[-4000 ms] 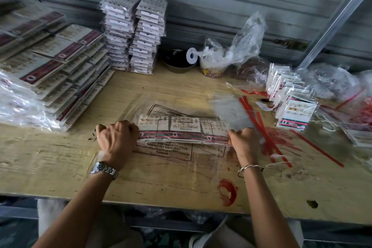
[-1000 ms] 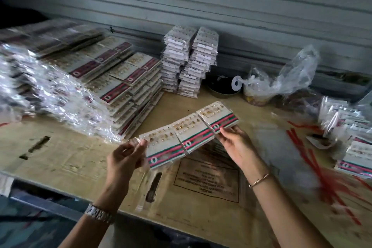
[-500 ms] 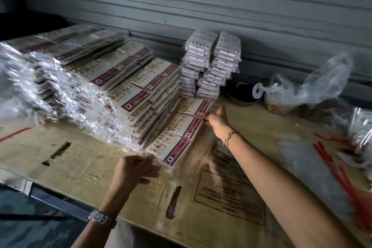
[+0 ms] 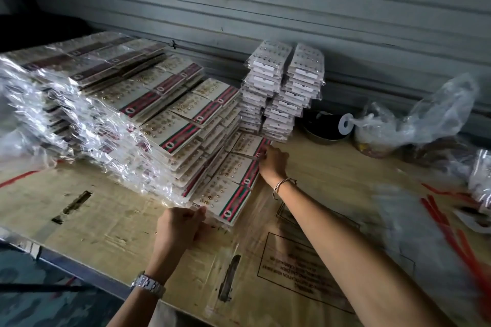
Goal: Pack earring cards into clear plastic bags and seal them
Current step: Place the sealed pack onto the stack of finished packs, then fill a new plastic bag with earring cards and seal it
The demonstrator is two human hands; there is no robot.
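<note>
A clear bag holding a row of three earring cards (image 4: pixel 233 180), white with red and green stripes, lies flat on the table against the right side of a big pile of like packs (image 4: pixel 148 114). My left hand (image 4: pixel 180 225) holds its near end with curled fingers. My right hand (image 4: pixel 273 162) pinches the edge of the far card. Empty clear bags with a printed warning box (image 4: pixel 305 260) lie on the table under my right forearm.
Two tall stacks of small white bagged cards (image 4: pixel 284 93) stand behind the pack at the wall. A dark bowl (image 4: pixel 321 127), a white ring (image 4: pixel 346 124) and a crumpled plastic bag (image 4: pixel 425 119) sit at the back right. Red strips (image 4: pixel 446 223) lie at the right. The wooden table (image 4: pixel 106 220) ends near my left wrist.
The pack went from held up in both hands to lying on the table beside the pile. My left hand has come back to its near end.
</note>
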